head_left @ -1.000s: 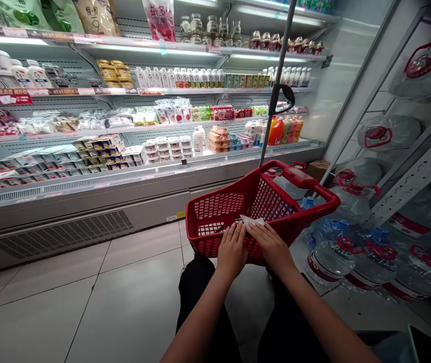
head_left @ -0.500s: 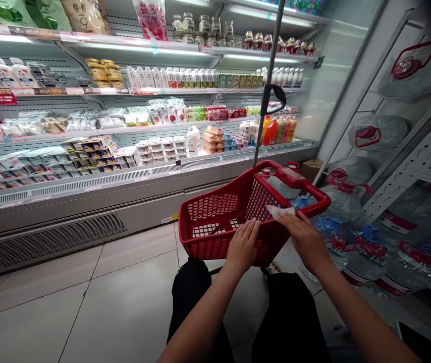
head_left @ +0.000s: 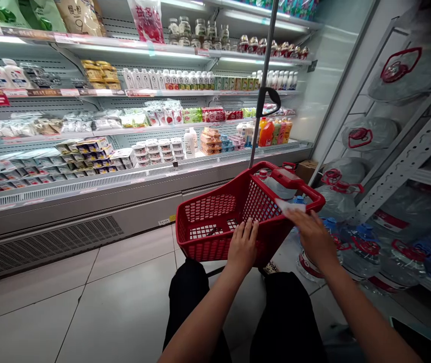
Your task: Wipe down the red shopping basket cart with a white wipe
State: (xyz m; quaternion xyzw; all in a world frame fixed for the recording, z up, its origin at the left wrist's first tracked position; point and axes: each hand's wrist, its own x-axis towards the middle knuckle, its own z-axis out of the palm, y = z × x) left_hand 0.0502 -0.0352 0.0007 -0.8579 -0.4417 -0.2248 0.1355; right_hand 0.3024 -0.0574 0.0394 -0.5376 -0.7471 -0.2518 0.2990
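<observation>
1. The left hand [head_left: 243, 245] lies flat, fingers together, on the near wall of the red basket [head_left: 215, 217] at centre frame.
2. The right hand [head_left: 313, 233] presses a white wipe [head_left: 290, 205] onto the basket's right rim, fingers closed over it.
3. Step in hand, judging by this: wiping the rim.
4. The next move calls for steady pressure along the rim while the left hand braces the basket.
5. Water jugs [head_left: 355, 247] crowd the lower right.
</observation>
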